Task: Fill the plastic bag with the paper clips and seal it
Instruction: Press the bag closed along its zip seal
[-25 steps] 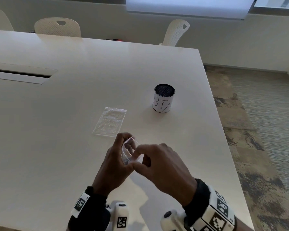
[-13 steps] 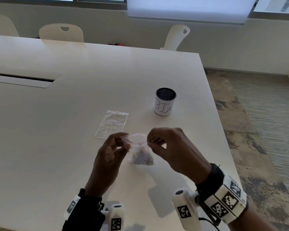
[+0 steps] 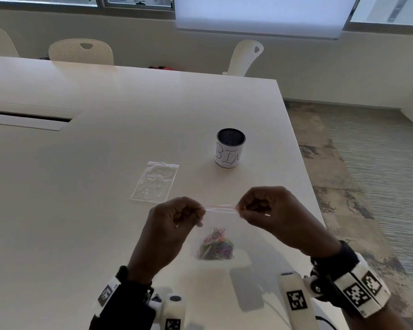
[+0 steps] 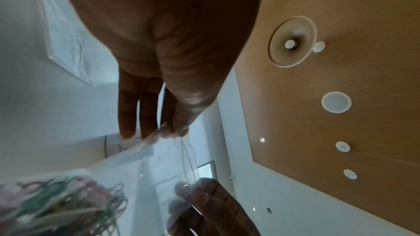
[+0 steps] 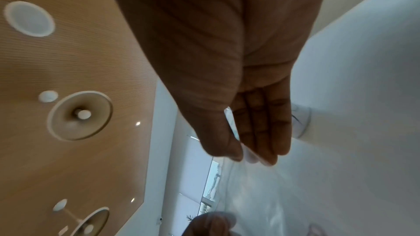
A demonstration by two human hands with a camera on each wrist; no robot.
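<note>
A small clear plastic bag (image 3: 221, 225) hangs just above the white table (image 3: 81, 210) in front of me. Its zip strip is stretched flat between my hands. My left hand (image 3: 196, 214) pinches the strip's left end and my right hand (image 3: 241, 210) pinches its right end. A heap of coloured paper clips (image 3: 215, 245) sits in the bag's bottom. The left wrist view shows the clips (image 4: 56, 207) through the bag (image 4: 136, 152), pinched by my left hand (image 4: 169, 132). In the right wrist view my right hand (image 5: 252, 159) pinches the bag's (image 5: 261, 195) top edge.
A second clear bag (image 3: 155, 182) lies flat on the table beyond my left hand. A black mesh cup (image 3: 229, 151) with a white paper label stands further back on the right. The table's right edge (image 3: 305, 167) is close. Chairs (image 3: 81, 52) stand along the far side.
The bag was bunched and open between my hands close together. My hands have moved apart and pulled the zip strip out straight, and the bag now hangs flat with the clips at the bottom.
</note>
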